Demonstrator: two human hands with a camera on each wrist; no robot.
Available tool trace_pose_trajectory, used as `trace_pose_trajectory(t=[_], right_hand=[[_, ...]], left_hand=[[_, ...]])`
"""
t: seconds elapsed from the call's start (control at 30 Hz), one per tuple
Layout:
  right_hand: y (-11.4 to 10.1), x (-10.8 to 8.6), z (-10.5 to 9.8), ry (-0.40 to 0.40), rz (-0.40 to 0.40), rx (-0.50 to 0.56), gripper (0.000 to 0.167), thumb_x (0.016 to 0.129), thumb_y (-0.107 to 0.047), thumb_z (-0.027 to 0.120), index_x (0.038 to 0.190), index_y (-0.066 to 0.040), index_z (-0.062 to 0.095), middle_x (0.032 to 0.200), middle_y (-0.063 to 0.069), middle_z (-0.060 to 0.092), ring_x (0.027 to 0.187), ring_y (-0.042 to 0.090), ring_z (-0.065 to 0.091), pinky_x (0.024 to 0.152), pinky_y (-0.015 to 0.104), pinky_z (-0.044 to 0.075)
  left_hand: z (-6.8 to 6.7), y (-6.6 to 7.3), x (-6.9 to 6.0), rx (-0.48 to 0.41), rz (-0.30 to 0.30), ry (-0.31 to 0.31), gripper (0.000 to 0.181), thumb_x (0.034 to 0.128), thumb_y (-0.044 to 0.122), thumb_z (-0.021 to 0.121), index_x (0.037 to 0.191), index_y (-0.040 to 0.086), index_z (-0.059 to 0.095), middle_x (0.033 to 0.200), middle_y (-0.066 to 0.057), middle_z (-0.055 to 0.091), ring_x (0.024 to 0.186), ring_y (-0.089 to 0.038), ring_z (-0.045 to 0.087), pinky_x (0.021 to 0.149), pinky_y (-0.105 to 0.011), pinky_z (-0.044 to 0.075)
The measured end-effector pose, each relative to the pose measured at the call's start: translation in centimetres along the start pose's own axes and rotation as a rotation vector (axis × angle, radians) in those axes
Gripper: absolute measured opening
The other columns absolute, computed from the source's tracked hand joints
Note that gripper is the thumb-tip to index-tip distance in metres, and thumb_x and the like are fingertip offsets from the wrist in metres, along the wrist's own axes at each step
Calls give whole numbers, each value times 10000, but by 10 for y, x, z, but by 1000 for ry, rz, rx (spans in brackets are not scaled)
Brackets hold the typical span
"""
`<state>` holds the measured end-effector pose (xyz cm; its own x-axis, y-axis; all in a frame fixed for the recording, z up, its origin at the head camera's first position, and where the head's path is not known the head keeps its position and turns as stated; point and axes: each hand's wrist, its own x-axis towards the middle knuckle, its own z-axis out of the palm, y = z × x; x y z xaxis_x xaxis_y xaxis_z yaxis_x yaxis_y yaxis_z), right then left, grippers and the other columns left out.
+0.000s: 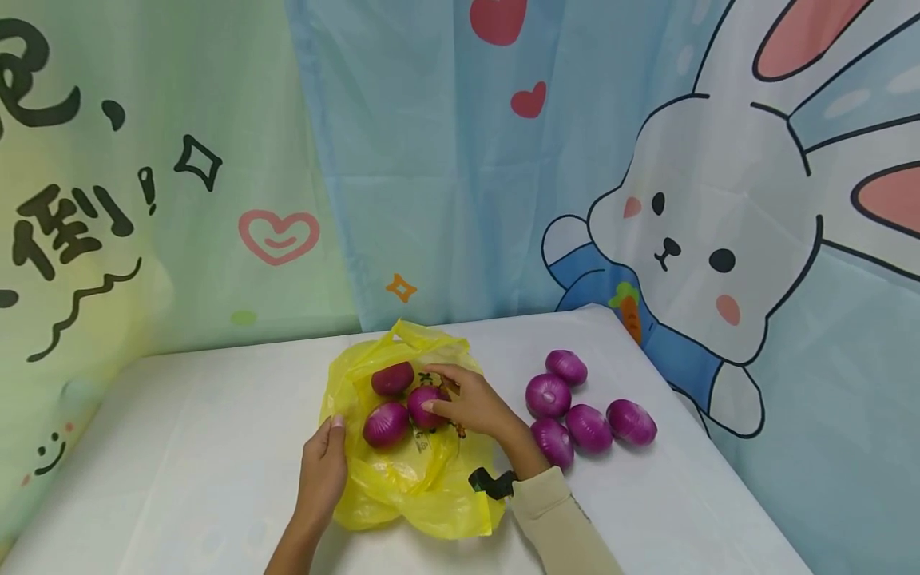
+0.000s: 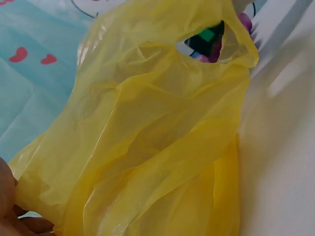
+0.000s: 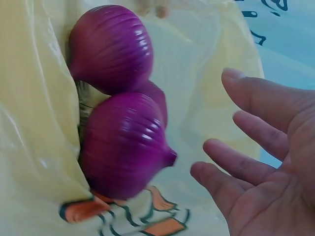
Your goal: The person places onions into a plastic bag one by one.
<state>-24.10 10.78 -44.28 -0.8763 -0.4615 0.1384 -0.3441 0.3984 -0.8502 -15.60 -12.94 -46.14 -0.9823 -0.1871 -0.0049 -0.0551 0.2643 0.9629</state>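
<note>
A yellow plastic bag [image 1: 374, 491] lies spread on the table, with three purple onions in its opening: one at the front [image 1: 386, 425], one on the right [image 1: 424, 406] and one at the back [image 1: 392, 379]. At the bag's left edge, my left hand [image 1: 323, 467] pinches the plastic; in the left wrist view its fingers show only partly. My right hand [image 1: 470, 399] reaches over the bag beside the right onion. The right wrist view shows this hand's fingers [image 3: 236, 160] spread and apart from the nearest onion [image 3: 123, 147], with nothing between them.
Several more purple onions [image 1: 589, 429] sit in a cluster on the white table [image 1: 216, 447], right of the bag. A black strap [image 1: 492, 483] is at my right wrist. Behind the table hangs a printed curtain [image 1: 417, 176] with a rabbit and hearts.
</note>
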Motion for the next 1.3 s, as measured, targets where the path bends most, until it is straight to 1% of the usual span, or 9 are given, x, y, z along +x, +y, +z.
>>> trace_pose_trajectory(t=[0.17, 0.4, 0.47, 0.57, 0.7, 0.83, 1.0, 1.17, 1.3], right_hand=[[-4, -9, -11, -26, -48, 9, 494, 895, -153, 720, 1360, -100, 565, 1368, 91, 537, 1276, 290, 477, 1039, 436, 389], [-1, -27, -35, -15, -38, 26, 502, 888, -120, 723, 1356, -49, 555, 1377, 164, 519, 1297, 335, 449, 1045, 441, 369], [1, -32, -42, 1, -10, 20, 512, 883, -122, 730, 1356, -39, 551, 1381, 153, 518, 1305, 325, 445, 1042, 439, 367], [11, -38, -51, 12, 6, -1, 532, 882, -166, 736, 1362, -39, 546, 1383, 129, 519, 1302, 307, 454, 1032, 419, 378], [20, -49, -65, 19, 21, 9, 520, 887, -172, 731, 1357, -44, 550, 1372, 133, 532, 1289, 326, 468, 1018, 427, 385], [27, -64, -80, 58, 58, -17, 519, 869, -181, 751, 1340, -58, 571, 1345, 121, 561, 1255, 329, 505, 974, 434, 425], [29, -80, -93, 68, 137, -30, 525, 850, -210, 770, 1333, -110, 588, 1337, 72, 571, 1253, 298, 513, 934, 417, 465], [33, -94, -101, 37, 137, 7, 509, 887, -177, 727, 1350, -51, 556, 1353, 134, 546, 1267, 338, 492, 943, 397, 460], [37, -106, -107, 37, 146, 39, 519, 899, -161, 713, 1358, -3, 529, 1355, 188, 530, 1253, 372, 497, 921, 345, 478]], left_hand=[[-1, 0, 0, 3, -1, 5, 466, 1076, 346, 281, 1090, -31, 555, 954, -166, 485, 1024, -232, 455, 917, -384, 375], [-3, -2, -2, -37, 1, 1, 497, 1075, 338, 294, 1279, -50, 529, 1335, -194, 509, 1312, -266, 394, 1103, -467, 288], [-4, -1, -3, -32, 1, 11, 497, 1076, 334, 294, 1273, -52, 536, 1294, -194, 530, 1247, -252, 432, 1081, -446, 320], [-5, 0, -3, -12, 3, 23, 480, 1077, 328, 288, 1218, -41, 561, 1088, -177, 560, 1069, -226, 474, 963, -366, 396], [-5, 0, -2, 0, 4, 36, 441, 1077, 318, 305, 1124, -20, 583, 824, -91, 446, 850, -199, 442, 770, -284, 382], [-4, 0, -1, -5, 10, 40, 429, 1073, 318, 328, 1078, -29, 581, 764, -48, 382, 764, -183, 405, 705, -269, 364], [-4, 1, -2, -2, -1, 37, 438, 1072, 334, 327, 1121, -16, 584, 793, -61, 413, 764, -184, 404, 692, -263, 362], [-6, 1, -4, 1, 0, 25, 484, 1076, 329, 308, 1346, -4, 532, 1027, -126, 547, 922, -207, 449, 778, -263, 366], [-7, 1, -3, -8, -2, 21, 491, 1074, 336, 311, 1361, -4, 520, 1132, -146, 559, 963, -220, 456, 804, -258, 372]])
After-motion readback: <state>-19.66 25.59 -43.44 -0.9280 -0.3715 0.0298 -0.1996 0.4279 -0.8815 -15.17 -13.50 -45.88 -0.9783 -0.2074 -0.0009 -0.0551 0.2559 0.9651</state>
